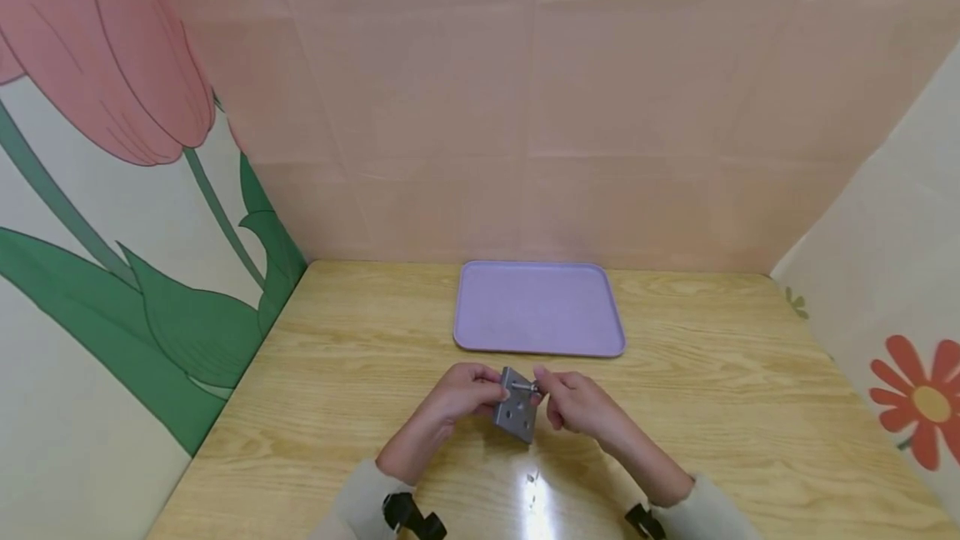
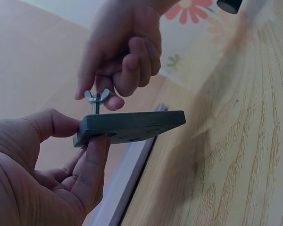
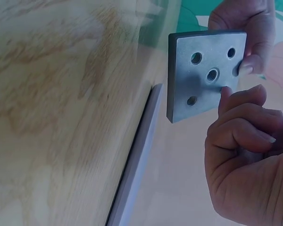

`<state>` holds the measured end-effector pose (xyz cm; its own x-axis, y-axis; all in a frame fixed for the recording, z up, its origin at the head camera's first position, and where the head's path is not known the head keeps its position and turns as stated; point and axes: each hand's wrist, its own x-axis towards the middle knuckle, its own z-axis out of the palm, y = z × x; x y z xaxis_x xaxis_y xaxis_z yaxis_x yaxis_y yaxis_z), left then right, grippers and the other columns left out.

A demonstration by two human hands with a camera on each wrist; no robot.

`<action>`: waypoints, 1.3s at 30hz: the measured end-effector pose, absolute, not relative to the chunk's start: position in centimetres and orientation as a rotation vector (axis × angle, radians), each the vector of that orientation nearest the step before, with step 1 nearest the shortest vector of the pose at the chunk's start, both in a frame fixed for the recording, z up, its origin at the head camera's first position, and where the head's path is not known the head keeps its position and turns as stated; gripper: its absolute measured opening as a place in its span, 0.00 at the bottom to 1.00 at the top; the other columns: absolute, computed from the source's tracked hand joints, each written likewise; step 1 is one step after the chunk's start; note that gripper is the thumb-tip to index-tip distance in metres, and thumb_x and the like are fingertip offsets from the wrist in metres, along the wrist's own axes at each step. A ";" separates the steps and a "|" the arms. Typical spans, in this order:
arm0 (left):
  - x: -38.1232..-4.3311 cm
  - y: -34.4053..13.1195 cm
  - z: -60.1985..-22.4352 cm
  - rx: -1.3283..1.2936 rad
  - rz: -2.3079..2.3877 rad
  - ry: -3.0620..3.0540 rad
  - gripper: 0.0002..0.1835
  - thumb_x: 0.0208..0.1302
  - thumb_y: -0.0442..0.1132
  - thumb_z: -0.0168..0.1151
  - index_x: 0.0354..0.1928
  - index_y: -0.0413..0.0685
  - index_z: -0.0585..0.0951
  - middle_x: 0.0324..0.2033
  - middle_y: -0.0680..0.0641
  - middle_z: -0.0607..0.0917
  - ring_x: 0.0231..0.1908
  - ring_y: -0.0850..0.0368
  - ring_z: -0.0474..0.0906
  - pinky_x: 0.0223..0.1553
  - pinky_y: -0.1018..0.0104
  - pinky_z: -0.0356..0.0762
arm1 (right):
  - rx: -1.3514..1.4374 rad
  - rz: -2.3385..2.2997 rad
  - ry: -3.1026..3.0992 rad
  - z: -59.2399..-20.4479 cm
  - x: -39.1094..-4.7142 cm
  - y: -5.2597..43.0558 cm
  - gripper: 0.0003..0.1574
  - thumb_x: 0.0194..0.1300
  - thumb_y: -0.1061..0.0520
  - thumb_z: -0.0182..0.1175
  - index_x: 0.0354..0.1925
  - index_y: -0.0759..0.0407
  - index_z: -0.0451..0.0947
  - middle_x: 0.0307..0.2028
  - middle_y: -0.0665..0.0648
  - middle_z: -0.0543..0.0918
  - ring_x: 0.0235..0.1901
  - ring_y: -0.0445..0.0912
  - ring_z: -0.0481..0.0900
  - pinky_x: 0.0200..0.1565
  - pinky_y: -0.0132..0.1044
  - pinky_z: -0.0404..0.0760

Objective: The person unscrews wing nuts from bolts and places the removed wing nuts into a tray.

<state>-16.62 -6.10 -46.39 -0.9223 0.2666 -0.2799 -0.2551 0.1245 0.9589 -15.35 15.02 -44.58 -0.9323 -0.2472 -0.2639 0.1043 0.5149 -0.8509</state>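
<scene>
My left hand (image 1: 467, 392) grips a square grey metal plate (image 1: 516, 418) by one edge, thumb on one face and fingers on the other. The plate is tilted and held above the table; several round holes run through it, the middle one threaded, as the right wrist view shows. A silver wing bolt (image 2: 96, 100) stands up from the plate near the left hand's grip. At its winged head, the thumb and index finger of my right hand (image 1: 581, 403) pinch it, the other fingers curled. In the right wrist view those fingers hide the bolt.
Behind the hands, a purple tray (image 1: 540, 307) lies on the wooden table (image 1: 360, 357) near the back wall. Printed sheets with flowers flank the table left and right. Black straps with cameras sit on both wrists.
</scene>
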 end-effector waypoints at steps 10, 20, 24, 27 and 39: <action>-16.6 -6.3 -46.4 -0.007 1.842 2.043 0.14 0.58 0.31 0.66 0.45 0.29 0.82 0.35 0.42 0.88 0.32 0.55 0.84 0.38 0.60 0.87 | -0.394 -1.216 2.659 -44.4 -15.3 15.0 0.20 0.73 0.42 0.59 0.46 0.56 0.85 0.14 0.48 0.73 0.15 0.41 0.69 0.20 0.32 0.66; -16.8 -6.4 -46.5 0.007 1.862 2.016 0.12 0.57 0.30 0.66 0.42 0.29 0.82 0.32 0.44 0.87 0.30 0.57 0.84 0.35 0.63 0.86 | -0.651 -1.112 2.860 -44.4 -14.7 14.9 0.17 0.66 0.55 0.68 0.53 0.51 0.86 0.13 0.38 0.68 0.13 0.31 0.60 0.16 0.26 0.59; -16.9 -6.4 -46.6 0.003 1.869 2.007 0.12 0.57 0.30 0.65 0.42 0.29 0.82 0.31 0.45 0.87 0.29 0.57 0.84 0.35 0.63 0.86 | -0.650 -1.138 2.866 -44.2 -14.6 14.9 0.16 0.67 0.53 0.67 0.52 0.51 0.86 0.13 0.38 0.68 0.13 0.31 0.61 0.16 0.27 0.60; -16.9 -6.4 -46.6 -0.007 1.865 2.012 0.11 0.57 0.30 0.66 0.41 0.29 0.82 0.30 0.45 0.87 0.29 0.57 0.83 0.35 0.64 0.86 | -0.517 -1.193 2.834 -44.2 -14.7 14.9 0.16 0.73 0.47 0.61 0.51 0.52 0.85 0.13 0.41 0.70 0.13 0.35 0.64 0.17 0.29 0.63; -16.7 -6.4 -46.6 -0.013 1.868 2.011 0.14 0.56 0.30 0.67 0.43 0.29 0.82 0.33 0.43 0.87 0.30 0.56 0.84 0.35 0.63 0.86 | -0.122 -1.282 2.552 -44.4 -15.3 15.1 0.34 0.72 0.29 0.51 0.35 0.55 0.87 0.14 0.51 0.74 0.17 0.43 0.66 0.22 0.35 0.63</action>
